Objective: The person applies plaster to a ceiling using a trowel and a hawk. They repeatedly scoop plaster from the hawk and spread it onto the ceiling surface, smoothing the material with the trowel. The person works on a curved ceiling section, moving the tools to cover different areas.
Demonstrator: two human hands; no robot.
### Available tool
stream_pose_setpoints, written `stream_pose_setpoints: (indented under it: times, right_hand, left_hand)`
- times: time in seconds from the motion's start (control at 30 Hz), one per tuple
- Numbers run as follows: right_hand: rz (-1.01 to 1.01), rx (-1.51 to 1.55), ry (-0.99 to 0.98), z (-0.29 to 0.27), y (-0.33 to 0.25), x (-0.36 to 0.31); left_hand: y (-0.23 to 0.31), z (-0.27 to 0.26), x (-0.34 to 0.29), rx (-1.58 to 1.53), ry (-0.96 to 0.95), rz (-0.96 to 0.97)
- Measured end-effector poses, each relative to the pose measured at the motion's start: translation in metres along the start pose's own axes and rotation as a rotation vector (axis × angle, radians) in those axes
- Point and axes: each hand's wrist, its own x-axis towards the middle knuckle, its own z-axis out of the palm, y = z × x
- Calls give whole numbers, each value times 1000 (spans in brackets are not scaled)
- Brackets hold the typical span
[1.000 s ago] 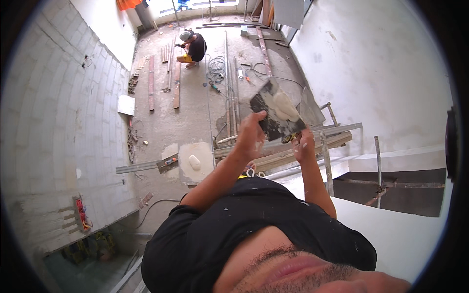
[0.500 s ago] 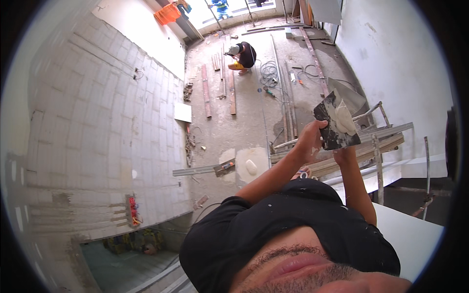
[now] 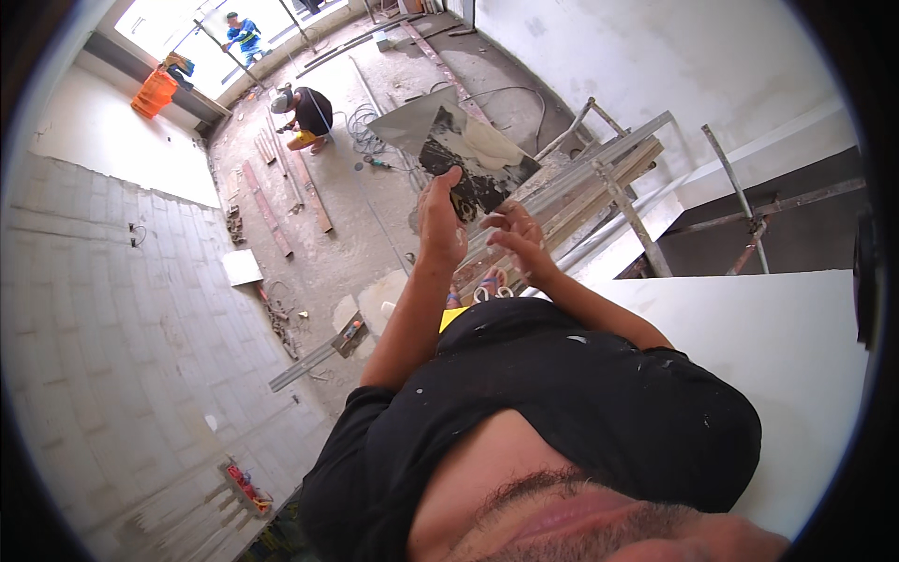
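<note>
I observed the left hand [image 3: 440, 222] pinching the black board [image 3: 464, 167] by its near edge; white compound [image 3: 493, 145] lay toward the far edge. The right hand [image 3: 520, 242] was spread beside it.

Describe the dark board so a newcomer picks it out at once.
From the black shirt, follow the left forearm up to the left hand. The dark, four-cornered board is at its thumb. Unlike the plain grey sheet beyond it, it is smeared white and carries a pale mound.
</note>
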Motion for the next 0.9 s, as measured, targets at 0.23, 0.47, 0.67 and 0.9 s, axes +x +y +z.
stream_pose_setpoints:
  times: [0.23,0.47,0.67,0.9]
  right_hand:
    - [-46,-41,219,40,-26,26]
    - [-288,197,335,-7,-61,47]
    - [-380,-176,490,-75,-122,64]
    - [-291,-247,357,-70,-126,63]
  left_hand:
    - [-3,8,-1,128,73,72]
    - [2,-15,0,711,114,420]
    - [21,-47,-17,797,140,245]
    - [14,-4,-30,796,-14,86]
